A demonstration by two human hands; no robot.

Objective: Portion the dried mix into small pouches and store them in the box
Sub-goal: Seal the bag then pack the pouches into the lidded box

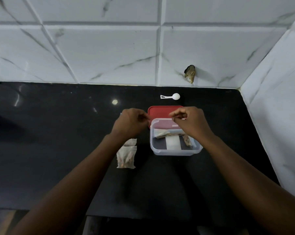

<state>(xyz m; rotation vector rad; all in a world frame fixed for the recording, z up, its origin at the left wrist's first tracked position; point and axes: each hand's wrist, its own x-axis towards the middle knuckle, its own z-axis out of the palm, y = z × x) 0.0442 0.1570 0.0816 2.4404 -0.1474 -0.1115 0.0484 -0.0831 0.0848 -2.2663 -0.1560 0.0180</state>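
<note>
A clear plastic box (pixel 175 150) stands on the black counter, with filled pouches (pixel 161 133) lying against its far and right walls. Behind it lies the box's red lid (pixel 160 111). Two more filled pouches (pixel 126 154) lie on the counter left of the box, partly under my left forearm. My left hand (pixel 131 123) hovers left of the box's far corner, fingertips pinched together. My right hand (pixel 190 123) hovers over the far right of the box, also pinching. A small white bit shows at each hand, like a string end; the rest is too thin to see.
A white plastic scoop (pixel 171 96) lies near the back wall behind the lid. Marbled white tiles close off the back and the right side, with a broken hole (pixel 190 72) in the back wall. The counter's front edge (pixel 41 209) runs below my forearms.
</note>
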